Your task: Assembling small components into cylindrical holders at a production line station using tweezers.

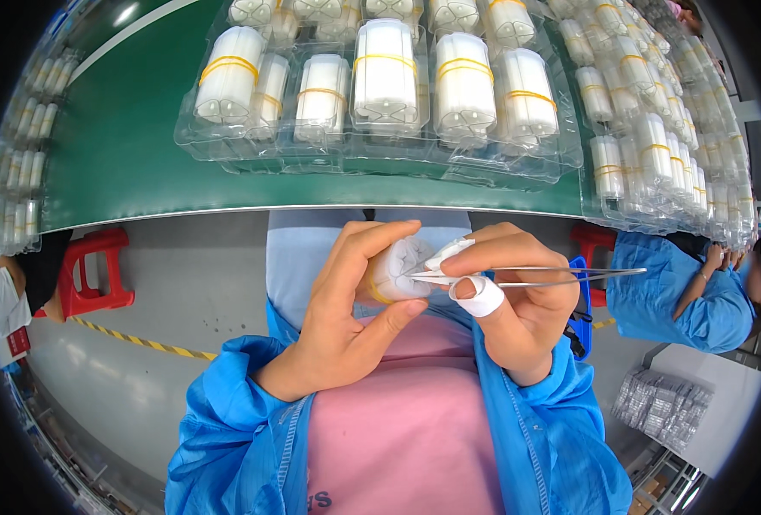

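Above my lap, my left hand (343,313) is closed round a white bundle of rolls (395,273) with a yellow rubber band about it. The bundle lies on its side, its round end turned to the right. A pair of metal tweezers (608,273) is pinched in my right hand (526,287), and its points touch or nearly touch that end of the bundle. White wrapping (483,298) covers part of one right finger, and another white piece (451,253) is at a second fingertip. The exact contact of the points is too small to make out.
Clear plastic trays (380,154) of similar banded white bundles stand on the green table (114,163) ahead. More trays (646,154) are stacked at the right. Red stools (97,270) and a co-worker's blue sleeve (706,313) flank me.
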A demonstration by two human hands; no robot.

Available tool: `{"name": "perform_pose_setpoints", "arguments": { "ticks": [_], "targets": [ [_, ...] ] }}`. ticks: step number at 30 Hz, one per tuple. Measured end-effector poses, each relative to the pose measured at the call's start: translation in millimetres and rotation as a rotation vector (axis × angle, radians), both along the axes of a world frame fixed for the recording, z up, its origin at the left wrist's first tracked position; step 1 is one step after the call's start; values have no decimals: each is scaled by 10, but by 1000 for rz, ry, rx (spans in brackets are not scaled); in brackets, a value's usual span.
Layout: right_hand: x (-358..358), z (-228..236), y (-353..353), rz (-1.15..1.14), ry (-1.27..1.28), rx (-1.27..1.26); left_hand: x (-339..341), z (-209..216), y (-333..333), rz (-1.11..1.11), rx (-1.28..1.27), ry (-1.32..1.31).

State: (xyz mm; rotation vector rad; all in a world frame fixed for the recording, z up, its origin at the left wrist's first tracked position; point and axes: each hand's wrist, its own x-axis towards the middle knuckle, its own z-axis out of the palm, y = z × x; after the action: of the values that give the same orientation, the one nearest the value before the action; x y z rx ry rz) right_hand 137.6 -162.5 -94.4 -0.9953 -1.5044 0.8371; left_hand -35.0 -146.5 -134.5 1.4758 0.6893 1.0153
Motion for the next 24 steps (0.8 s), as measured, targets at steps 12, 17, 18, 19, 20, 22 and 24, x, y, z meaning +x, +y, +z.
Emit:
{"name": "perform_pose_setpoints", "arguments": {
  "ticks": [12, 17, 18, 19, 20, 22, 24],
  "targets": [
    [21, -12, -45, -26, 119, -104, -7, 16, 2, -69, -66, -52],
    [32, 8, -21, 0, 34, -40, -18, 10, 3, -104, -71, -64],
    [34, 10, -18, 7, 13, -26, -18, 5, 1, -104, -71, -62],
    [40, 10, -11, 15, -4, -16, -17, 2, 0, -105, -71, -61],
    [47, 9, -4, 24, -20, -7, -19, 1, -3, -105, -75, -58],
    [50, 5, -4, 29, -25, -1, -24, 0, -10, -105, -85, -53],
    [46, 0, -11, 24, -3, -8, -22, 11, -3, -105, -74, -57]
  ]
}}
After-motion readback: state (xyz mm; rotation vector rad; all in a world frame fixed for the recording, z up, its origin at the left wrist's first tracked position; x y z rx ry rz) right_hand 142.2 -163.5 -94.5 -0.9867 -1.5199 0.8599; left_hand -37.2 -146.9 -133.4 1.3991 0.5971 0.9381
